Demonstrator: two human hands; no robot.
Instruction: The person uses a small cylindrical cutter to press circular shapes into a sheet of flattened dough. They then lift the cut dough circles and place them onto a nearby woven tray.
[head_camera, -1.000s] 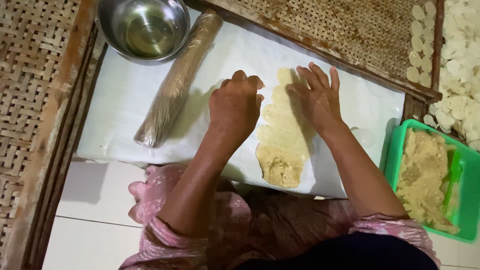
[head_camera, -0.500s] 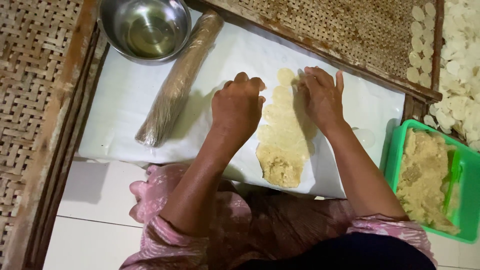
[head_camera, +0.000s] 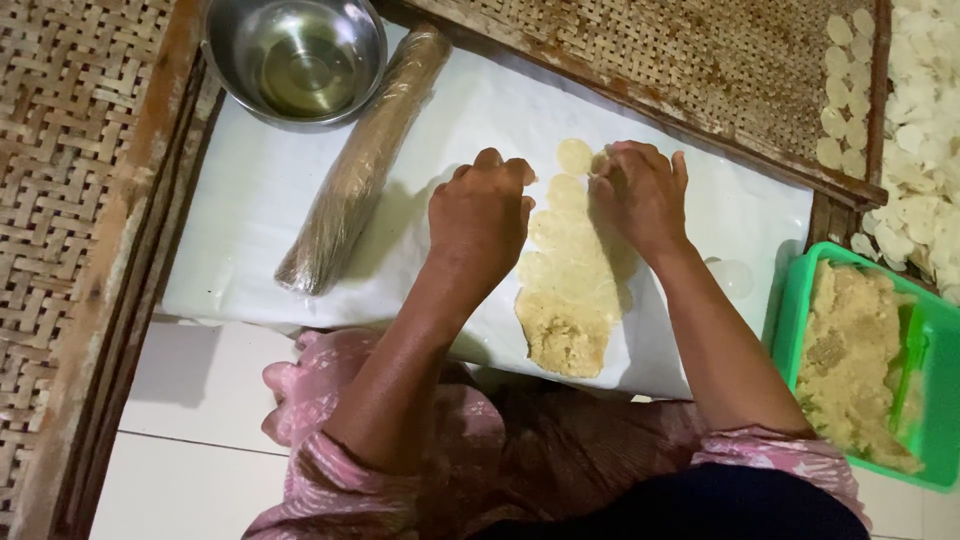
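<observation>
A long flattened strip of pale yellow dough (head_camera: 568, 300) lies on a white plastic sheet (head_camera: 250, 200), pressed into round discs towards its far end (head_camera: 575, 156). My left hand (head_camera: 480, 215) rests knuckles up against the strip's left edge with its fingers curled under; what lies beneath them is hidden. On the right side of the strip, near its far end, my right hand (head_camera: 642, 195) pinches the dough's edge between its bent fingertips.
A steel bowl (head_camera: 295, 60) with clear liquid and a plastic-wrapped rolling pin (head_camera: 362, 170) lie at the left of the sheet. A woven bamboo tray (head_camera: 700, 70) with several pale discs (head_camera: 840, 110) stands behind. A green tub (head_camera: 790, 300) of dough sits at right.
Both hands were flat with fingers spread on the dough; now their fingers are curled. The right hand has drawn in to the strip's far end.
</observation>
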